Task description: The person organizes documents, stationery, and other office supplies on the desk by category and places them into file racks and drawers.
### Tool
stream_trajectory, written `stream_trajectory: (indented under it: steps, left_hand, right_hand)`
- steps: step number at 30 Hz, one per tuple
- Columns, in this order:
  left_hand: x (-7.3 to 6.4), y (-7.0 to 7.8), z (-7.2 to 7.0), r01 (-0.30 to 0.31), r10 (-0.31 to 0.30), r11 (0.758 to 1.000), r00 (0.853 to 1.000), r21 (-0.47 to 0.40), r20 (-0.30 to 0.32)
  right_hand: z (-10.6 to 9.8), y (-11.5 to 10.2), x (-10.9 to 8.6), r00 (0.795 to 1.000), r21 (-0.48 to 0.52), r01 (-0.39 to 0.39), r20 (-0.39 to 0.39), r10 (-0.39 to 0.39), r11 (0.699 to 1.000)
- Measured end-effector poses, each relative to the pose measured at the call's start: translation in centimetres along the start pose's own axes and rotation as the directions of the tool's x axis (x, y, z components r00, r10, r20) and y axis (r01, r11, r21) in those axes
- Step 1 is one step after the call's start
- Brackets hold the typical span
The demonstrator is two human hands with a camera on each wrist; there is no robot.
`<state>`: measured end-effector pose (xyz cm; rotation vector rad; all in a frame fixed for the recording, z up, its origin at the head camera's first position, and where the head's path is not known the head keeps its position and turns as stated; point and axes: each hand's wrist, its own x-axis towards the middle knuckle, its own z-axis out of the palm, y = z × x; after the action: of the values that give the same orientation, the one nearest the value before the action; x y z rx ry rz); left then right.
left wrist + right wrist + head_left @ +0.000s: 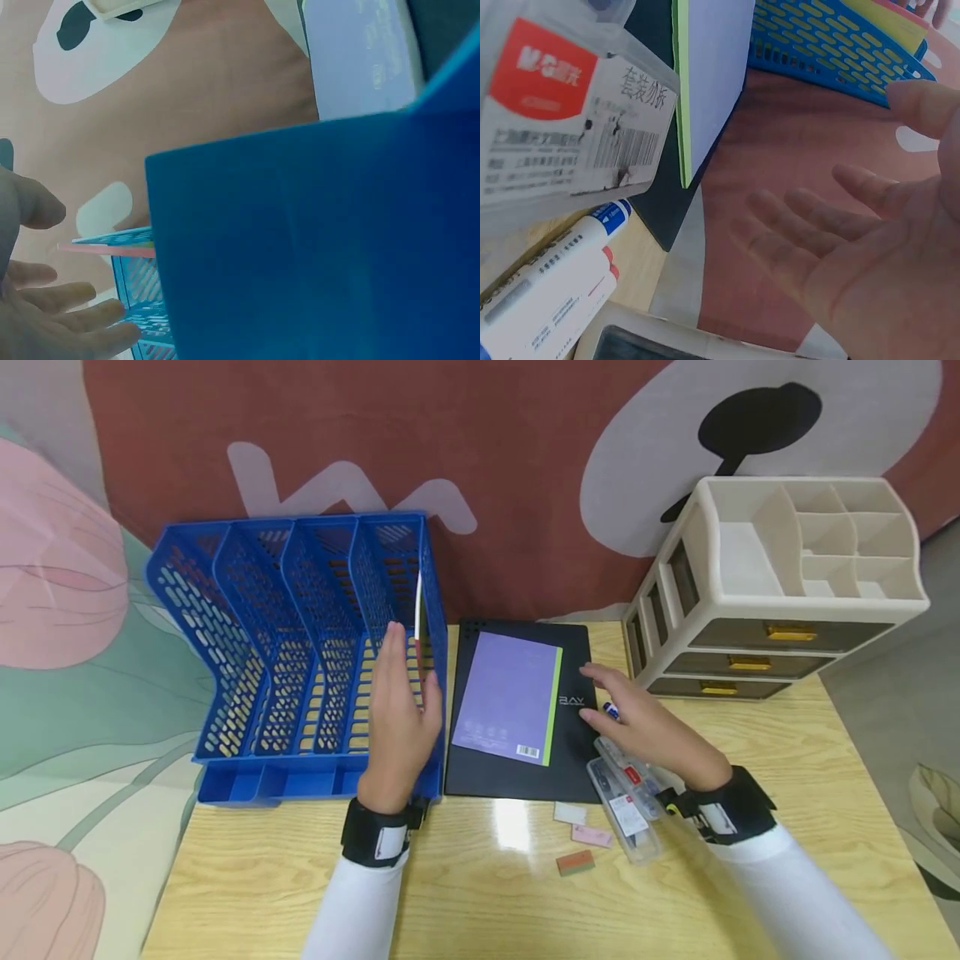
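My left hand is held upright with straight fingers, at the rightmost slot of the blue file rack. A thin book stands on edge in that slot, just beyond the fingers; whether they touch it I cannot tell. Its pinkish edge pokes out in the left wrist view. On the right, my other hand hovers with loosely spread fingers and holds nothing. Below and left of it, a purple notebook with a green spine lies on a black folder. Markers lie near the right hand.
Clear plastic cases lie below the right hand. Beside them are a white eraser, a pink eraser and an orange-green one. A cream drawer organiser stands at the back right, against a patterned cloth.
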<state>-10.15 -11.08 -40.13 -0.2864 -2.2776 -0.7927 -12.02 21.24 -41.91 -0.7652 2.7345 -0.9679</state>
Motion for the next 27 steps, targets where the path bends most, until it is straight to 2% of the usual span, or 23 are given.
stream_trajectory:
  steps: [3,6,9,11,14,16,18,20,21,22,24,26,27]
  left_hand:
    - [-0.6,0.3,-0.4,-0.025,0.025,1.0,1.0,0.016,-0.007]
    - [-1.3,1.0,-0.8,-0.079,0.079,0.997,0.996,0.019,-0.05]
    - [-1.8,1.9,-0.9,-0.163,0.162,0.987,0.982,-0.002,-0.098]
    - [-2.2,2.7,-0.8,-0.212,0.209,0.977,0.973,-0.026,-0.099]
    - [-2.7,3.7,-0.2,-0.239,0.239,0.969,0.971,-0.053,-0.022]
    - [-2.9,4.1,0.3,-0.226,0.229,0.973,0.971,-0.052,0.065]
    - [-3.1,4.3,1.0,-0.19,0.196,0.981,0.967,-0.047,0.161]
    - [-3.4,4.4,1.7,-0.146,0.15,0.989,0.957,-0.036,0.248]
    - [-3.5,4.4,2.1,-0.121,0.124,0.992,0.949,-0.031,0.289]
    - [-3.6,4.4,2.6,-0.092,0.095,0.995,0.94,-0.024,0.329]
    - [-3.8,4.4,3.5,-0.045,0.039,0.999,0.917,0.007,0.397]
    - [-3.9,4.3,4.5,-0.003,-0.023,0.998,0.887,0.056,0.461]
    - [-3.9,4.3,5.0,0.014,-0.055,0.996,0.87,0.087,0.491]
  right_hand:
    - [0.2,0.0,0.5,1.0,-0.003,-0.019,0.013,0.019,1.0]
    - [0.6,-0.1,1.2,0.998,0.005,-0.047,0.042,0.047,0.999]
    - [1.1,-0.2,2.1,0.992,0.026,-0.107,0.064,0.105,0.994]
    - [1.6,-0.1,2.8,0.982,0.052,-0.173,0.079,0.169,0.983]
    - [2.3,0.2,3.7,0.961,0.116,-0.269,0.103,0.258,0.956]
    - [2.6,0.3,4.2,0.944,0.174,-0.325,0.117,0.308,0.93]
    - [2.8,0.4,4.7,0.93,0.28,-0.366,0.139,0.34,0.888]
    - [2.9,0.5,5.1,0.913,0.416,-0.408,0.169,0.372,0.813]
    - [2.9,0.5,5.3,0.903,0.491,-0.427,0.186,0.388,0.759]
    - [2.9,0.5,5.4,0.893,0.563,-0.443,0.205,0.402,0.697]
    - [2.8,0.6,5.5,0.87,0.699,-0.465,0.245,0.428,0.544]
    - [2.7,0.7,5.6,0.852,0.79,-0.461,0.268,0.45,0.403]
    - [2.7,0.8,5.6,0.845,0.823,-0.453,0.273,0.461,0.344]
